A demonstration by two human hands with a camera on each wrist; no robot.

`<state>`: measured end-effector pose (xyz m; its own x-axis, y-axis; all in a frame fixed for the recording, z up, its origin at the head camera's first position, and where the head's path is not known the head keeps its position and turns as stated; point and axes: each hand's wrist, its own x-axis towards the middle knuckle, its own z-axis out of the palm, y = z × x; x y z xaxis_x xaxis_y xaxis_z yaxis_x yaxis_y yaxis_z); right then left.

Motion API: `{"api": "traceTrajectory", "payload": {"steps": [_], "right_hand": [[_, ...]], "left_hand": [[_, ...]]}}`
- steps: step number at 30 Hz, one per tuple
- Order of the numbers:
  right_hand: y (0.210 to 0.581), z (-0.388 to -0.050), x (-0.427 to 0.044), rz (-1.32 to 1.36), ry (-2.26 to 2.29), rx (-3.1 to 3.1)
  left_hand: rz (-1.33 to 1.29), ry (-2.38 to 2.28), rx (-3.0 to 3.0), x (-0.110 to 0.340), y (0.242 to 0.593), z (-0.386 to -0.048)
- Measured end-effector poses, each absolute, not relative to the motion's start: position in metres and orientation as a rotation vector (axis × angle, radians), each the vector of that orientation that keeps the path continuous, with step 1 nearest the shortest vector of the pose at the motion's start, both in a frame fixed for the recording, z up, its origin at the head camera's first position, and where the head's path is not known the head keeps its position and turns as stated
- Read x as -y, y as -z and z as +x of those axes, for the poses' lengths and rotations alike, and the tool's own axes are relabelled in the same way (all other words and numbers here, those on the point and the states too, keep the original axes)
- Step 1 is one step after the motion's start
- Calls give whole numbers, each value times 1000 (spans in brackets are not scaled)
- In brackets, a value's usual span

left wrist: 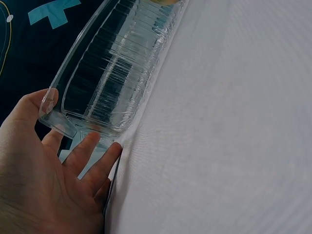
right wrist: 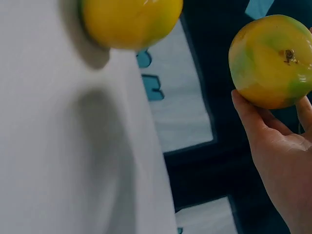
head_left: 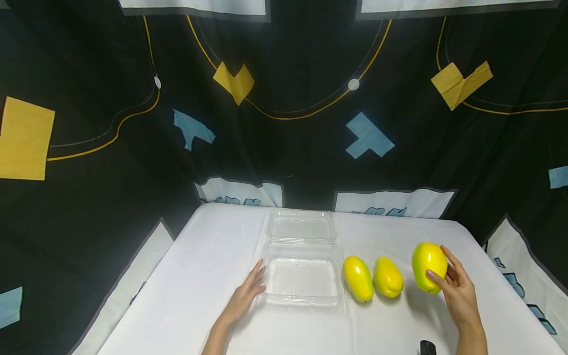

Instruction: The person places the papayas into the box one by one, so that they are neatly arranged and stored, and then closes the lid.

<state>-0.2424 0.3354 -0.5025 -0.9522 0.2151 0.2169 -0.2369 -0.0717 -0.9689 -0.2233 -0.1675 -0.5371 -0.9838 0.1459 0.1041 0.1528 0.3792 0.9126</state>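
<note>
A clear plastic clamshell container (head_left: 301,300) lies opened flat on the white table, its lid at the far side. My left hand (head_left: 244,298) holds the container's left edge. In the left wrist view, the thumb of that hand (left wrist: 63,180) is at the container's corner (left wrist: 58,122) and its fingers touch the outer wall. To the right, my right hand (head_left: 459,291) grips a glossy yellow mango (head_left: 428,266) above the table. The right wrist view shows the fruit's stem end, with green patches. Two more mangoes, one (head_left: 357,278) beside the container and another (head_left: 388,277), lie between container and hand.
White cloth covers the table (head_left: 177,305). A small black object (head_left: 428,347) sits at the near edge, left of my right forearm. Behind the table hangs a dark curtain (head_left: 288,153) with yellow and blue patches.
</note>
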Motion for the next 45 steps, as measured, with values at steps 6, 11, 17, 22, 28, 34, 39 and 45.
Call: {"api": "traceTrajectory", "payload": {"steps": [6, 11, 17, 22, 28, 34, 39, 45], "right_hand": [[453, -228, -295, 103, -2094, 1888], [433, -230, -278, 126, -2069, 1902], [412, -237, -254, 280, -2009, 1956], [396, -246, -227, 375, -1909, 2052], [390, -255, -186, 412, -1864, 2101], [398, -258, -140, 407, -1918, 2066], [408, -262, -105, 429, -1984, 2025], [414, -263, -65, 532, -2059, 2000]], "left_hand": [[-333, 1780, 2560, 168, 538, -223], [-331, 1786, 2550, 168, 538, -224], [-343, 1766, 2567, 169, 536, -223], [-368, 1757, 2575, 171, 537, -223], [-391, 1770, 2561, 171, 538, -225], [-350, 1775, 2557, 169, 539, -224], [-344, 1779, 2566, 169, 538, -224], [-315, 1773, 2591, 167, 534, -222]]}}
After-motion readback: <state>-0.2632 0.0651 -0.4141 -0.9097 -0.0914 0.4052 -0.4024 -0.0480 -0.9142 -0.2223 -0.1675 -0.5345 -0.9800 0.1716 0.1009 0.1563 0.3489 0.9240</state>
